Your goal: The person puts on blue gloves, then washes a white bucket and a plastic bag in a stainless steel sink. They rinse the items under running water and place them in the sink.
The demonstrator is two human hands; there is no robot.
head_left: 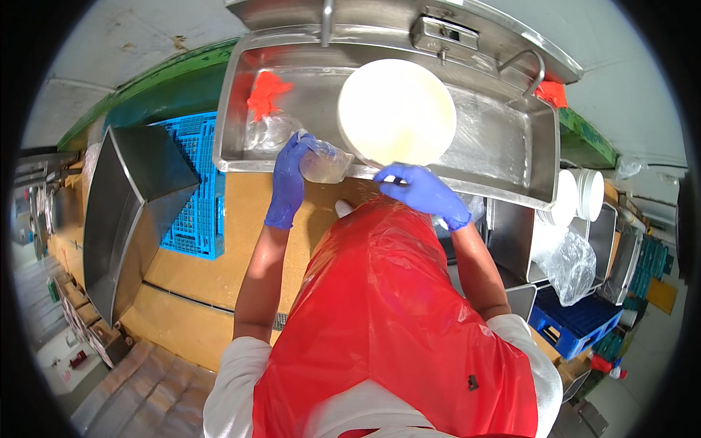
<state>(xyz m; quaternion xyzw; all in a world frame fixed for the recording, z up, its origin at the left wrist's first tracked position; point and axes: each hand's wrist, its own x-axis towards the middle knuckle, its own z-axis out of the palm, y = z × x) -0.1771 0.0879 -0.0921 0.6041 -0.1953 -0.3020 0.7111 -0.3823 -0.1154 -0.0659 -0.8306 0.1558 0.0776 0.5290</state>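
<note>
My left hand [291, 175], in a blue glove, pinches the top of a small clear plastic bag [323, 163] that hangs just outside the sink's near edge. Something pale and cloudy, perhaps liquid, sags in the bag. Beside it stands a large round white tub [344, 117], set in the steel sink [488, 191]. Glare washes out what the tub contains, though it looks pale yellow. My right hand [420, 191], also gloved in blue, hovers by the tub's near side with fingers apart and nothing visible in it.
An orange-red cloth or glove [266, 95] and crumpled clear plastic [274, 133] lie at the sink's left end. Left of me are a blue pallet [191, 226] and a tilted steel bin [109, 212]. White buckets [590, 194] and a dark blue pallet [577, 321] are on the right.
</note>
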